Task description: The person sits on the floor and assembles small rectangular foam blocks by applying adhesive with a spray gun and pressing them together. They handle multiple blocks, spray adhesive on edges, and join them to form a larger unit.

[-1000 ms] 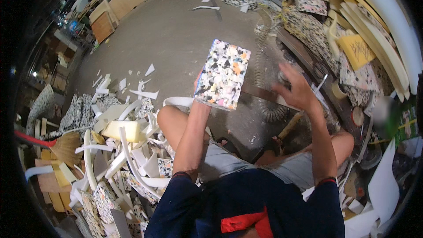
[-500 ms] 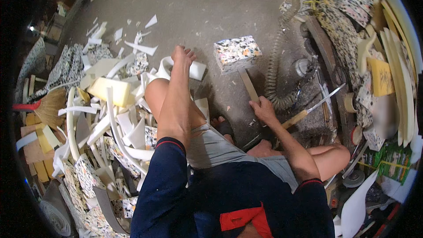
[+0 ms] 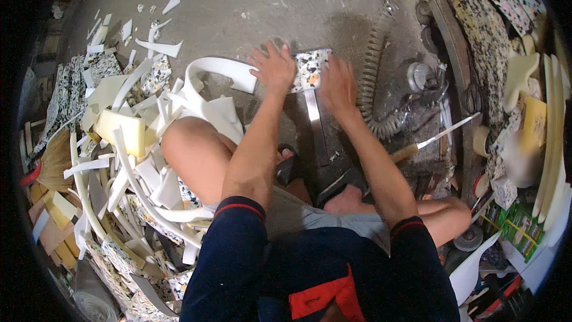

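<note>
Against the grey floor (image 3: 226, 18), one speckled block (image 3: 308, 71) lies between a person's two hands: left hand (image 3: 274, 68) open, fingers splayed at its left edge; right hand (image 3: 338, 86) at its right, grip unclear. One strip (image 3: 315, 122) points lengthwise toward the person; the block's long axis is hidden.

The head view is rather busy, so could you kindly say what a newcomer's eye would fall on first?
It would probably fall on the speckled foam block just above the middle, between the left hand and the right hand. Next come the heap of mostly white foam scraps along the left and the coiled hose right of the hands.
</note>
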A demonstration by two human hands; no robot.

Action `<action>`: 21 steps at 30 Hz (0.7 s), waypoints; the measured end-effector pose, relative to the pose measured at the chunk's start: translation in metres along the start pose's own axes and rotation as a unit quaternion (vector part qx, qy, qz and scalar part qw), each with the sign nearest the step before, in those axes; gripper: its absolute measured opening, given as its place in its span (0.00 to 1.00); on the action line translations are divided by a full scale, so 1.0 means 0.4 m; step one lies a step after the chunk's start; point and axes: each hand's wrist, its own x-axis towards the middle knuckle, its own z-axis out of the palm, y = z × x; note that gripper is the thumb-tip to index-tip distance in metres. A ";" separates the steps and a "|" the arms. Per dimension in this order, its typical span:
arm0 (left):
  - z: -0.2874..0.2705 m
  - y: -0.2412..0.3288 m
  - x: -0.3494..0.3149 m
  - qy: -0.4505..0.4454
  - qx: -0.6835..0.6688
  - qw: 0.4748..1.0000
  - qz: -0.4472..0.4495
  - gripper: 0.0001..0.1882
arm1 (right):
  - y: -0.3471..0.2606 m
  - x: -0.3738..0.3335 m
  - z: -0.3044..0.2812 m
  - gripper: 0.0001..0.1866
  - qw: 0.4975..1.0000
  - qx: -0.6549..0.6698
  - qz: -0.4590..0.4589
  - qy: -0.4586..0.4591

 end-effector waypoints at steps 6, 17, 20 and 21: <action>0.123 -0.046 -0.006 0.033 0.071 0.996 0.038 0.30 | 0.016 0.153 0.159 0.34 0.991 -0.103 -0.080 -0.007; 0.069 -0.018 0.020 -0.003 0.005 0.998 -0.065 0.30 | -0.031 0.145 0.096 0.35 0.951 -0.222 -0.172 -0.127; 0.081 -0.053 -0.008 -0.076 0.003 0.994 -0.075 0.34 | -0.042 0.108 0.095 0.35 0.943 -0.203 -0.205 -0.168; 0.087 -0.055 -0.002 -0.102 -0.010 0.992 -0.073 0.35 | -0.037 0.105 0.100 0.35 0.934 -0.233 -0.197 -0.186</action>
